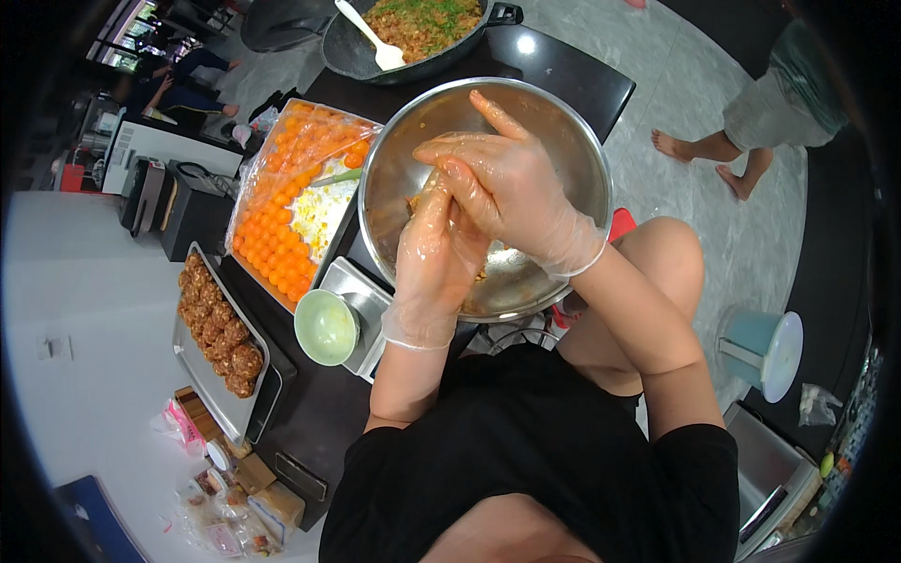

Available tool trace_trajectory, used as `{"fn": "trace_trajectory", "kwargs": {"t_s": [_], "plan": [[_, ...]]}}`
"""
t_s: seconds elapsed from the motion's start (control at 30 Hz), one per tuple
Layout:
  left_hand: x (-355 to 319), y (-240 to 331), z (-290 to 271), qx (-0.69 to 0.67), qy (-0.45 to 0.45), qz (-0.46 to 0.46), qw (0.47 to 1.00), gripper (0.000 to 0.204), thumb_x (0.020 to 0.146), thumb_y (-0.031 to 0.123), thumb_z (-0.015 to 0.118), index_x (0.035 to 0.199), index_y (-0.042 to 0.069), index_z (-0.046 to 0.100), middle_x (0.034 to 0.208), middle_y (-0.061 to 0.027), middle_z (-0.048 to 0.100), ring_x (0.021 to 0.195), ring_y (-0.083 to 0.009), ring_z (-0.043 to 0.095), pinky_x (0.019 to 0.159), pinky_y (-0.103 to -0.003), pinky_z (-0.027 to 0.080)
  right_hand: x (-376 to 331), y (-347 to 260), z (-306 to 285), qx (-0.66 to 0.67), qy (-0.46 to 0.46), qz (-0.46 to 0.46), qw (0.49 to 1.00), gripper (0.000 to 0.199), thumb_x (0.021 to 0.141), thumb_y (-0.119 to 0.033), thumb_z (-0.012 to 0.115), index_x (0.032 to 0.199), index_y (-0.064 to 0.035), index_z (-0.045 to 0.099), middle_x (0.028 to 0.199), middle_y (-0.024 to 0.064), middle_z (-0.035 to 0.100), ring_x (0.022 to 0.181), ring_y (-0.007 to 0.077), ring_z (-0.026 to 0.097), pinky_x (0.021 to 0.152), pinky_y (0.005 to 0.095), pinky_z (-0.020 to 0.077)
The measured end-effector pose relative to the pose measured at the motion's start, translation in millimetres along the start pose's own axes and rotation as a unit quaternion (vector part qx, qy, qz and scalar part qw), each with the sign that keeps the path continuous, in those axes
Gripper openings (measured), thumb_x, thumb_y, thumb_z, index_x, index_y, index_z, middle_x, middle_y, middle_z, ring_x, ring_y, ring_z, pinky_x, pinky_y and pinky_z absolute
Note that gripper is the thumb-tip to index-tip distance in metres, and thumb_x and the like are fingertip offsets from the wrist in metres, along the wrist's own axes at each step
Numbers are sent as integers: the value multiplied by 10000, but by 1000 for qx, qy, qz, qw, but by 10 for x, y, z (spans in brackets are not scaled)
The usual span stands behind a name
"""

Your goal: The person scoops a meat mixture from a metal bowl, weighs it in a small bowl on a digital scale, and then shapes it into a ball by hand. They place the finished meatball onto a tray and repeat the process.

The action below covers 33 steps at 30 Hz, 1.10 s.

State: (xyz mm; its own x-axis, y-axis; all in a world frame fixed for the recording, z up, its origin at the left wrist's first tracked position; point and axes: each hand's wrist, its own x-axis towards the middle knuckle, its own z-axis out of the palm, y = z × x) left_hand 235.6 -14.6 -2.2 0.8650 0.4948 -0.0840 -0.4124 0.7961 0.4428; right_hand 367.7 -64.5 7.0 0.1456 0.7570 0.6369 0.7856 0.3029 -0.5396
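Note:
Both of my hands wear clear plastic gloves, wet and smeared with an orange-brown residue. They are pressed together above a large steel mixing bowl point(580, 141). My left hand point(441, 246) is cupped, palm turned inward. My right hand point(514, 183) closes over its fingers, with one finger pointing up and away. Whatever lies between the palms is hidden; only a small brownish bit shows beside the left fingers. Orange-brown smears and crumbs cling to the inside of the bowl.
Left of the bowl is a tray of orange egg yolks point(272, 239), partly under plastic film. A light green bowl point(327, 327) sits on a scale point(369, 305). Brown meat balls point(225, 328) fill a metal tray. Beyond stands a pan point(427, 28) of food. Another person's legs point(741, 141) are at right.

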Motion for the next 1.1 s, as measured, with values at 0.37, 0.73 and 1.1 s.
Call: {"fn": "trace_trajectory", "kwargs": {"t_s": [0.37,0.73,1.1], "plan": [[78,-17,72,-15,49,-43,998,388,1021,279,438,1311,22,445,1348,-164,485,1302,-298,443,1081,-446,397,38,117,-98,136,-59,255,955,435,971,-436,461,1155,-109,680,1224,96,642,1246,255,508,1075,495,300],[148,10,-64,-175,53,-38,982,344,1001,281,485,1231,29,525,1221,-162,579,1159,-271,565,950,-426,511,95,-97,-56,214,81,207,951,331,929,-326,591,999,-17,689,817,101,678,767,227,657,755,329,508],[94,47,50,-70,39,-42,996,435,995,282,476,1312,-11,433,1261,-182,530,1187,-274,526,1069,-427,408,109,61,-55,445,-10,304,842,488,939,-497,556,991,-39,718,749,52,616,725,120,571,692,285,469]]}}
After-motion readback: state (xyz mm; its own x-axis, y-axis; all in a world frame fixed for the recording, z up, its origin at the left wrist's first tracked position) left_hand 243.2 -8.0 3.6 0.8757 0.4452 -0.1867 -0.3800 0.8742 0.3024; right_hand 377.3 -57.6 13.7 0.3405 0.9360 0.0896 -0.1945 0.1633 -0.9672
